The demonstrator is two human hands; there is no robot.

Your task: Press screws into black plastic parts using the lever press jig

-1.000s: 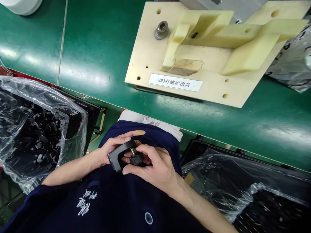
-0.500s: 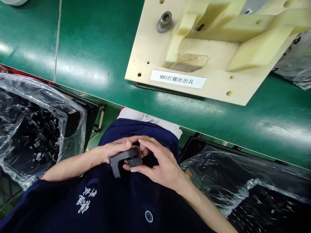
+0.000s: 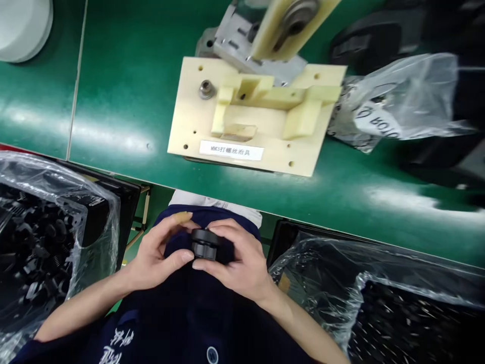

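In front of my lap I hold a black plastic part with a ribbed knob (image 3: 205, 244), seen nearly end-on. My left hand (image 3: 161, 253) grips its left side, thumb at the lower edge and a yellowish cover on one fingertip. On the other side, my right hand (image 3: 240, 258) pinches the part between thumb and fingers. Its far side is hidden behind the fingers. Beyond my hands, a cream screw fixture (image 3: 280, 159) with a Chinese label (image 3: 231, 150) rests on the green bench.
A plastic-lined bin (image 3: 109, 222) of black parts stands at left, and another lined bin (image 3: 337, 258) of dark pieces at right. A metal clamp mechanism (image 3: 238, 38) rises behind the fixture. A clear bag (image 3: 417, 101) and a white round container (image 3: 22, 28) sit on the bench.
The part has turned from a side view showing its hooked arm to nearly end-on. My left hand has shifted its grip, and the camera view now takes in more of the bench.
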